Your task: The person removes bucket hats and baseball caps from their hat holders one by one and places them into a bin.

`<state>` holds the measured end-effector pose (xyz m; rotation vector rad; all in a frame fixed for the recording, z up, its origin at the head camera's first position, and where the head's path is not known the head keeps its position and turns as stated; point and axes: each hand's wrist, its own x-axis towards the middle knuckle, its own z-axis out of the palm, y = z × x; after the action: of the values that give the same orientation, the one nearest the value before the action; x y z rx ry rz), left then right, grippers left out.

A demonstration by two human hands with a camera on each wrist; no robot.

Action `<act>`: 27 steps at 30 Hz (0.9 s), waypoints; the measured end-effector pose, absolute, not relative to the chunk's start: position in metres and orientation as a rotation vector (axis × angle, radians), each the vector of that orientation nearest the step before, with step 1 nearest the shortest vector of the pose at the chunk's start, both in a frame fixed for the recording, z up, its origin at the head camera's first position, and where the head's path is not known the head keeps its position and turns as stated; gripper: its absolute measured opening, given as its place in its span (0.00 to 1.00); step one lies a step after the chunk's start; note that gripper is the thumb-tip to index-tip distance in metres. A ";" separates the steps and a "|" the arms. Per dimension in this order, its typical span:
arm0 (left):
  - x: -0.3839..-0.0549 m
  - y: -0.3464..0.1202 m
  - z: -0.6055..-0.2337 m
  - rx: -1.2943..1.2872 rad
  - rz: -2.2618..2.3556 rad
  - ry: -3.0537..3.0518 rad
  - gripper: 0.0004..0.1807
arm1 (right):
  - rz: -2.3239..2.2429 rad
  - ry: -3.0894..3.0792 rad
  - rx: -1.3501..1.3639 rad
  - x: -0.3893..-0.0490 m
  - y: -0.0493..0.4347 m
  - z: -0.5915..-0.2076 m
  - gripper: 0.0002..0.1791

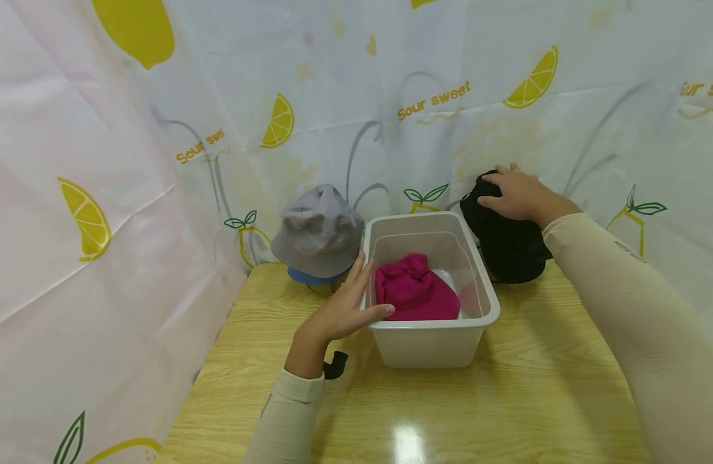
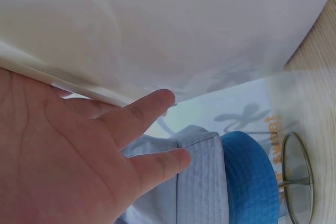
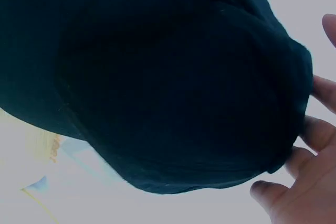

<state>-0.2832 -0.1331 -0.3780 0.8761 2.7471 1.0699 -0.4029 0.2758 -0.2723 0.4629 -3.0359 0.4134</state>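
Black cap (image 1: 510, 251): where is it, and do I have it?

Just right of the white bin (image 1: 429, 347). Your right hand (image 1: 516, 193) is loosely spread, fingertips against the crown, with no firm grip that I can see.

And my left hand (image 1: 341, 306)?

Fingers spread, resting along the bin's left rim.

Which step is this?

Taking hold, I'd judge. Your next move seems to call for curling fingers and thumb around that crown.

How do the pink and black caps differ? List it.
The pink cap is bright, the black cap dark. The pink cap lies inside the white bin; the black cap is outside it. The right hand touches the black cap, not the pink cap. Both have brims.
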 end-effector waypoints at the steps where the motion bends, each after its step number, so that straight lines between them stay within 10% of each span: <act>1: -0.283 -0.133 -0.378 0.877 1.070 2.747 0.56 | 0.416 -3.033 0.456 -0.403 0.277 -0.273 0.40; 27: -0.284 -0.134 -0.379 0.868 1.081 2.735 0.57 | 0.817 -2.866 0.198 -0.397 0.314 -0.307 0.61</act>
<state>-0.2844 -0.1343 -0.3794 0.8681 2.7346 1.0807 -0.3970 0.3142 -0.3073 0.1977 -2.8665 0.8170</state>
